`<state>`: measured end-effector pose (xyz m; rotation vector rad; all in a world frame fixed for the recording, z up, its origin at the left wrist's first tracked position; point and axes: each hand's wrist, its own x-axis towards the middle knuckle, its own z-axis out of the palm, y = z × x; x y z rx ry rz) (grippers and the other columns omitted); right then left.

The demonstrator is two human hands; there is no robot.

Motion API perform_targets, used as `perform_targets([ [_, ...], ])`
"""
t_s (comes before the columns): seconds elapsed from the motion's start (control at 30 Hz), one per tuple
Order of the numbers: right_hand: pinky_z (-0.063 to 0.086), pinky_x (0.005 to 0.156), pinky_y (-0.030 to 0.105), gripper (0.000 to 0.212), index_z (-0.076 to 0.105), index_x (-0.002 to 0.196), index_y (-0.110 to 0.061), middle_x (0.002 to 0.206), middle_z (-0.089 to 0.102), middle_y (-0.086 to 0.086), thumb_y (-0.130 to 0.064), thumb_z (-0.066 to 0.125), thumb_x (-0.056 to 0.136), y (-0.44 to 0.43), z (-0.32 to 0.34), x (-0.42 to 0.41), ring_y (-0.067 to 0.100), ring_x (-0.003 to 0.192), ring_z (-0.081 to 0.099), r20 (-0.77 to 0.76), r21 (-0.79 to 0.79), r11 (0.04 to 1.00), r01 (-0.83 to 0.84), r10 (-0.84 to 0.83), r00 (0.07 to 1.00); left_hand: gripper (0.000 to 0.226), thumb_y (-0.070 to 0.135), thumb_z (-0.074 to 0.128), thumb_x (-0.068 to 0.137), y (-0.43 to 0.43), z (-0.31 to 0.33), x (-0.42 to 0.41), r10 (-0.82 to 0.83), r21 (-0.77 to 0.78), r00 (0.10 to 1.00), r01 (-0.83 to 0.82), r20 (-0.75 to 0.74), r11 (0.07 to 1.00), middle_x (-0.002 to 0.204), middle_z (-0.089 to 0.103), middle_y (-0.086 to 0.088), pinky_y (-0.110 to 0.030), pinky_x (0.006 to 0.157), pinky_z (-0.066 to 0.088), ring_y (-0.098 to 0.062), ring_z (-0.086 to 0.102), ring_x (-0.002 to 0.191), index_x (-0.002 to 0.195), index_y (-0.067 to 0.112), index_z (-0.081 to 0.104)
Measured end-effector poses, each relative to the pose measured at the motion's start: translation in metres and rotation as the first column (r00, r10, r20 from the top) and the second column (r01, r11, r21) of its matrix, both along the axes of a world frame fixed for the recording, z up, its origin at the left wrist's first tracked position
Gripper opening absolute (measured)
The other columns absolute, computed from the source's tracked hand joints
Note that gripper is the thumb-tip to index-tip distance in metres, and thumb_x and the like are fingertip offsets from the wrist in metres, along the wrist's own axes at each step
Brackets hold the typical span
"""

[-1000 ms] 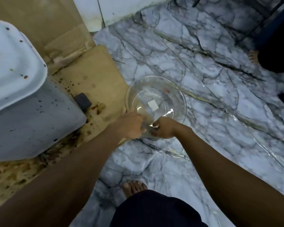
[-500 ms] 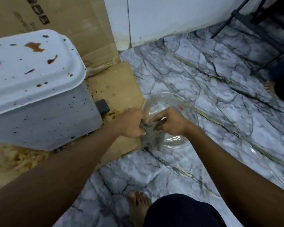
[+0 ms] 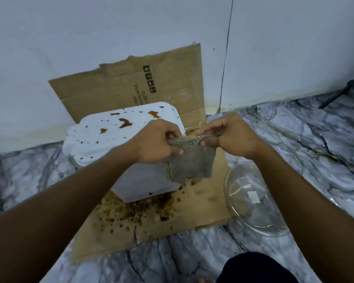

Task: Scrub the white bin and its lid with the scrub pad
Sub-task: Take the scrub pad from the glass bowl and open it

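Note:
A white bin stands on stained cardboard with its white lid on top, spotted with brown stains. In front of it hangs a grey mesh scrub pad, stretched by its top edge between both hands. My left hand pinches the pad's left corner, and my right hand pinches its right corner. The pad hangs in the air over the bin's right front corner, hiding part of it.
A clear glass bowl sits on the marble floor to the right, partly behind my right forearm. Flattened cardboard lies under the bin and leans on the white wall. A black stand leg is far right.
Both hands lifted the scrub pad out of the glass bowl and up in front of the bin, spreading it open. The view swung up toward the wall.

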<state>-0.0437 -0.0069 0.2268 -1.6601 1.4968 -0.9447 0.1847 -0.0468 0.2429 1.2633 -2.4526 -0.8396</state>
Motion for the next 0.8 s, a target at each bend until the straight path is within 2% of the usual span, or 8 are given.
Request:
perform_targets([
  [0.1,0.063,0.072,0.040,0.024,0.080,0.089,-0.011,0.080,0.077,0.006,0.002,0.086,0.070,-0.016,0.028,0.028,0.025,0.079,0.074,0.062,-0.008,0.999,-0.049,0.050,0.997,0.023,0.019,0.086,0.079,-0.004,0.032,0.032,0.129,0.044,0.991,-0.127,-0.039,0.991,0.102,0.071,0.002,-0.032,0.078,0.055,-0.014,0.066,0.092,0.098,0.022,0.073],
  [0.23,0.061,0.065,0.030,0.023,0.079,0.091,-0.009,0.081,0.076,0.005,0.003,0.084,0.072,-0.042,0.057,0.066,0.016,0.074,0.072,0.082,0.039,0.991,-0.127,0.123,0.989,0.023,0.016,0.081,0.083,-0.016,0.057,0.071,0.261,0.148,0.963,-0.250,-0.065,0.957,0.095,0.070,0.005,-0.025,0.070,0.047,-0.012,0.065,0.085,0.093,0.033,0.069],
  [0.37,0.058,0.064,0.023,0.020,0.077,0.090,-0.013,0.079,0.072,0.001,0.000,0.082,0.075,-0.075,0.068,0.101,0.003,0.063,0.066,0.079,-0.008,0.998,-0.057,0.058,0.995,0.019,0.015,0.077,0.086,-0.034,0.065,0.089,0.410,0.049,0.900,-0.408,-0.148,0.912,0.095,0.068,0.006,-0.027,0.058,0.050,-0.018,0.064,0.081,0.094,0.028,0.066],
  [0.43,0.055,0.065,0.017,0.022,0.076,0.094,-0.017,0.084,0.071,-0.001,-0.002,0.080,0.078,-0.091,0.063,0.113,-0.003,0.060,0.062,0.082,-0.080,0.996,0.027,-0.021,0.996,0.017,0.014,0.072,0.088,-0.044,0.059,0.089,0.478,-0.046,0.851,-0.498,-0.218,0.866,0.090,0.064,0.009,-0.015,0.046,0.045,-0.014,0.061,0.074,0.094,0.028,0.064],
  [0.5,0.053,0.066,0.014,0.029,0.073,0.105,-0.022,0.092,0.070,-0.004,-0.006,0.078,0.082,-0.097,0.054,0.118,-0.003,0.066,0.061,0.044,-0.156,0.984,0.080,-0.074,0.996,0.014,0.009,0.067,0.089,-0.054,0.045,0.086,0.486,-0.160,0.832,-0.535,-0.267,0.829,0.086,0.065,0.006,-0.013,0.050,0.044,-0.007,0.058,0.072,0.092,0.023,0.067],
  [0.6,0.052,0.094,0.029,0.054,0.061,0.133,-0.026,0.128,0.064,-0.004,-0.020,0.079,0.083,-0.087,0.032,0.110,0.003,0.108,0.058,-0.101,-0.193,0.981,0.034,-0.055,0.993,0.019,0.003,0.063,0.089,-0.066,0.021,0.082,0.476,-0.228,0.854,-0.516,-0.210,0.826,0.097,0.068,0.001,-0.004,0.068,0.037,-0.012,0.062,0.092,0.102,0.016,0.069],
  [0.7,0.033,0.115,0.038,0.086,0.040,0.150,-0.030,0.155,0.040,-0.006,-0.046,0.082,0.076,-0.068,0.006,0.092,0.011,0.140,0.037,-0.320,-0.198,0.975,-0.105,0.037,0.947,0.040,0.016,0.065,0.093,-0.063,0.001,0.078,0.494,-0.308,0.864,-0.497,-0.095,0.811,0.129,0.065,-0.004,-0.033,0.107,0.040,-0.024,0.053,0.124,0.133,0.014,0.061],
  [0.8,0.012,0.121,0.032,0.120,0.013,0.159,-0.024,0.166,0.009,-0.007,-0.064,0.079,0.068,-0.058,-0.016,0.078,0.009,0.153,0.004,-0.524,-0.142,0.962,-0.235,0.128,0.842,0.050,0.036,0.057,0.099,-0.046,-0.012,0.064,0.445,-0.395,0.894,-0.429,-0.054,0.813,0.148,0.052,-0.005,-0.045,0.116,0.028,-0.025,0.038,0.139,0.145,0.018,0.050],
])
